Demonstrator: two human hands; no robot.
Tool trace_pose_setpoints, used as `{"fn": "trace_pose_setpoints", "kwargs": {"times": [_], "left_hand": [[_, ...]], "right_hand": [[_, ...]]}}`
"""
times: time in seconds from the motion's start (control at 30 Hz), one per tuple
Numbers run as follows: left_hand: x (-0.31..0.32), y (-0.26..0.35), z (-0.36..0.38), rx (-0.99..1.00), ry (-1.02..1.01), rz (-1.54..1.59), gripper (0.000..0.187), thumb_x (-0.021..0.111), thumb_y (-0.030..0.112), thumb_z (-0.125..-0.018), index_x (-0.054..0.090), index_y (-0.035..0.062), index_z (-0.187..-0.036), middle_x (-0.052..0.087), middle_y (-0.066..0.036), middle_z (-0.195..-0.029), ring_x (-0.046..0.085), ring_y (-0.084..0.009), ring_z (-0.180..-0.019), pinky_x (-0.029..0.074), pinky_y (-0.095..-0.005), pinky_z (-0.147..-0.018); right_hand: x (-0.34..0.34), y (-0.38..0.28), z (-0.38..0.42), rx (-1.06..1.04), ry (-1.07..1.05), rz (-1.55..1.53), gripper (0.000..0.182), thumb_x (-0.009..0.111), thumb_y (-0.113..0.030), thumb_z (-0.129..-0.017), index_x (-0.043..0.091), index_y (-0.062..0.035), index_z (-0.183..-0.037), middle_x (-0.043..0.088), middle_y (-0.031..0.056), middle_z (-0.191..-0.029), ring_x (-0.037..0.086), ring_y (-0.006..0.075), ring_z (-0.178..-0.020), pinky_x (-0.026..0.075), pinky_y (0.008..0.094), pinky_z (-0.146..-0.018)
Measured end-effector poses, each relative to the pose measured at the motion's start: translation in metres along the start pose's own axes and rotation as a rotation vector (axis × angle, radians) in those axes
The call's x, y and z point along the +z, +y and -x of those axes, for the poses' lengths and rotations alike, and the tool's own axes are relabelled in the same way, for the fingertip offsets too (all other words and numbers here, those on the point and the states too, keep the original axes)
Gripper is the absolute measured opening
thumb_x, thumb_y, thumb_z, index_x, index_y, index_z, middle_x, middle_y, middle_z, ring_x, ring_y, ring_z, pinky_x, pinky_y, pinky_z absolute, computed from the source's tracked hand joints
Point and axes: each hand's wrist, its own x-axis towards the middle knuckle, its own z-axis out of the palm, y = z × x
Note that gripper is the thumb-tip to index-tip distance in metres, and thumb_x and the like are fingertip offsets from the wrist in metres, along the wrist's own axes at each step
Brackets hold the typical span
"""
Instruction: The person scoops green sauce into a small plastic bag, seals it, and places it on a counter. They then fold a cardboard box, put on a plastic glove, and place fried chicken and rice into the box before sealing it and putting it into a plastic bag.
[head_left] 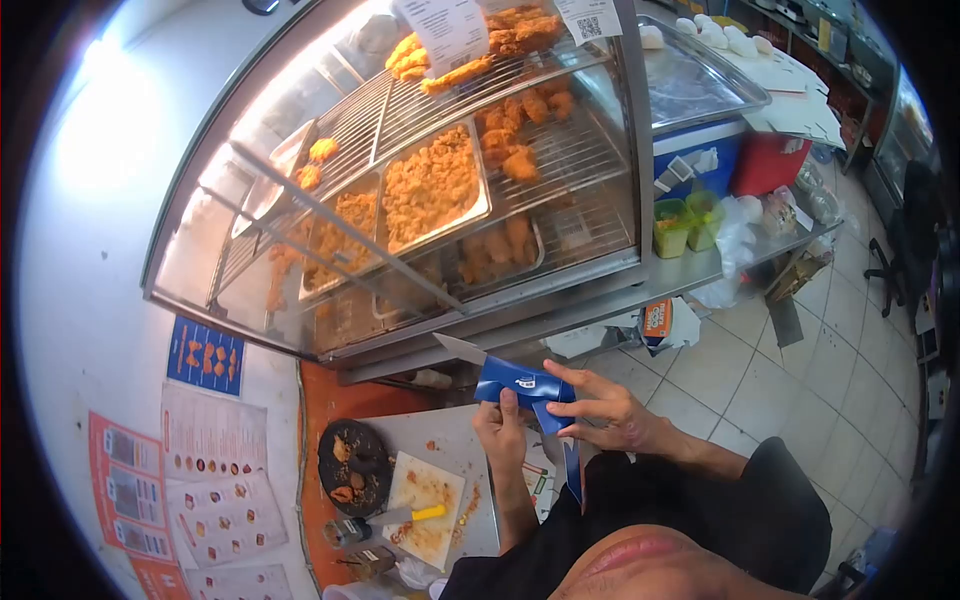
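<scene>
A blue cardboard food box [510, 380] with a small white logo is held up in front of my chest, partly folded, with loose flaps sticking out. My left hand [503, 428] grips its lower left side, thumb pressed against the blue face. At the right end, my right hand [605, 405] has its fingers on the box's edge and a side flap. A pale inner flap points up to the left, and a blue strip hangs down below. The undersides of both hands' grips are partly hidden.
A heated glass display case [430, 300] with fried chicken and metal trays stands ahead. Below left are a counter [420, 430], a cutting board [435, 495], a yellow-handled knife [428, 512] and a dark pan [353, 465]. Green containers [672, 228] stand on a side shelf at right.
</scene>
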Motion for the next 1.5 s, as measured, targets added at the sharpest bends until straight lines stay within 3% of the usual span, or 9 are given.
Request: {"fn": "trace_pose_setpoints", "kwargs": {"times": [0.3,0.57,0.7,0.8,1.17,1.3,1.37,1.43,1.5], "left_hand": [[0.02,-0.031,-0.035,-0.13,-0.027,0.137,0.021,0.057,0.015,-0.094,0.062,-0.0048,-0.095,0.064,-0.006,-0.08,0.057,-0.0069,-0.068,0.045,-0.0216,-0.059],[0.005,0.001,-0.048,-0.202,-0.604,-0.633,0.014,0.053,0.0,-0.089,0.058,-0.0034,-0.102,0.06,-0.015,-0.087,0.059,-0.0212,-0.081,0.046,-0.0321,-0.071],[0.027,0.011,-0.063,0.226,0.044,-0.683,0.033,0.064,0.003,-0.083,0.053,0.0002,-0.114,0.057,-0.015,-0.097,0.059,-0.0259,-0.09,0.047,-0.0324,-0.085],[0.02,0.022,-0.065,0.136,-0.31,-0.721,0.052,0.076,0.006,-0.072,0.052,0.0028,-0.118,0.059,-0.013,-0.108,0.061,-0.0242,-0.099,0.049,-0.0341,-0.086],[0.036,0.021,-0.061,0.244,-0.393,-0.794,0.073,0.08,-0.001,-0.061,0.046,0.0044,-0.125,0.054,-0.016,-0.112,0.058,-0.0325,-0.102,0.051,-0.0372,-0.084],[0.03,0.01,-0.058,0.209,-0.483,-0.943,0.077,0.08,-0.002,-0.059,0.048,0.0046,-0.129,0.056,-0.015,-0.112,0.061,-0.0305,-0.097,0.052,-0.0354,-0.08],[0.025,0.006,-0.055,0.256,-0.347,-0.905,0.072,0.08,-0.003,-0.059,0.052,0.0038,-0.125,0.057,-0.015,-0.111,0.061,-0.03,-0.097,0.051,-0.0355,-0.081],[0.019,0.006,-0.049,0.296,-0.213,-0.867,0.067,0.079,-0.004,-0.058,0.056,0.0029,-0.121,0.058,-0.015,-0.109,0.061,-0.0295,-0.096,0.051,-0.0356,-0.081],[0.016,0.006,-0.041,0.263,-0.184,-0.798,0.062,0.079,-0.003,-0.06,0.06,0.0046,-0.119,0.057,-0.014,-0.105,0.059,-0.0283,-0.098,0.049,-0.0382,-0.084]], "right_hand": [[-0.008,0.072,-0.024,0.159,0.152,0.115,0.041,0.077,-0.007,-0.07,0.064,-0.0075,-0.109,0.042,0.0189,-0.139,0.048,0.0353,-0.119,0.042,0.0413,-0.096],[-0.065,0.055,-0.071,-0.088,-0.22,0.332,0.044,0.07,-0.008,-0.079,0.054,-0.0082,-0.12,0.055,0.0108,-0.122,0.053,0.0301,-0.113,0.036,0.0407,-0.101],[-0.041,0.086,-0.062,0.257,0.149,-0.003,0.015,0.064,-0.011,-0.086,0.06,-0.0021,-0.097,0.065,0.008,-0.085,0.06,0.0235,-0.079,0.045,0.0349,-0.08],[-0.043,0.088,-0.077,0.65,0.279,-0.558,0.017,0.066,-0.017,-0.087,0.062,-0.0016,-0.093,0.063,0.0042,-0.083,0.057,0.0078,-0.075,0.047,0.0255,-0.068],[-0.039,0.137,-0.056,0.144,-0.238,-0.268,0.018,0.07,-0.012,-0.081,0.061,-0.0011,-0.091,0.06,0.0059,-0.09,0.06,0.018,-0.069,0.045,0.0313,-0.06],[-0.053,0.115,-0.058,0.794,-0.432,-0.634,0.033,0.07,-0.019,-0.083,0.05,-0.0086,-0.107,0.057,0.0076,-0.098,0.056,0.0143,-0.093,0.043,0.0335,-0.072],[-0.039,0.134,-0.049,0.505,0.303,0.234,0.038,0.069,-0.031,-0.085,0.049,-0.0091,-0.11,0.056,0.0083,-0.104,0.053,0.0141,-0.097,0.042,0.0369,-0.076],[-0.045,0.148,-0.037,0.483,0.436,0.593,0.053,0.065,-0.044,-0.086,0.046,-0.0087,-0.12,0.056,0.0085,-0.106,0.052,0.0171,-0.098,0.04,0.0391,-0.08],[-0.054,0.159,-0.028,1.135,0.29,-0.338,0.058,0.061,-0.047,-0.088,0.041,-0.0092,-0.127,0.057,0.0084,-0.105,0.052,0.0201,-0.102,0.039,0.0405,-0.086]]}}
